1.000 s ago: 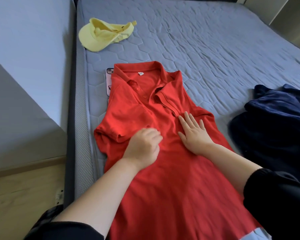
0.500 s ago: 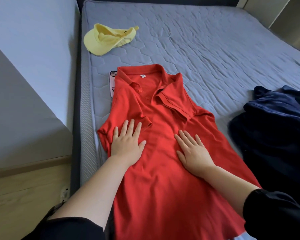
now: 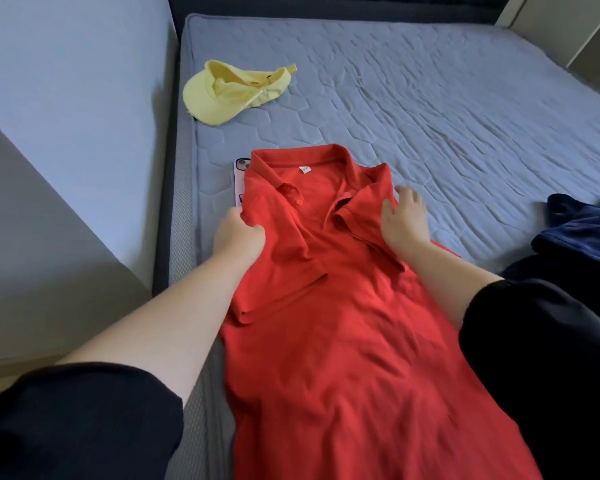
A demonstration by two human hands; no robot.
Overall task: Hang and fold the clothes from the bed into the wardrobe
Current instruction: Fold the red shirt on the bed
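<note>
Red polo shirt (image 3: 329,306) lies on bed (image 3: 430,98), both shoulders held.

We count one red polo shirt (image 3: 329,306) spread on the one bed (image 3: 430,98), with two buttons showing on its placket and one white label inside the collar. One yellow cap (image 3: 229,91) lies near the head end. One phone (image 3: 240,181) peeks out from under the shirt's shoulder — only its edge shows. One heap of dark blue clothing (image 3: 582,230) sits at the side; we cannot tell how many pieces it holds. Two hands — the left hand (image 3: 238,237) and the right hand (image 3: 404,220).
</note>
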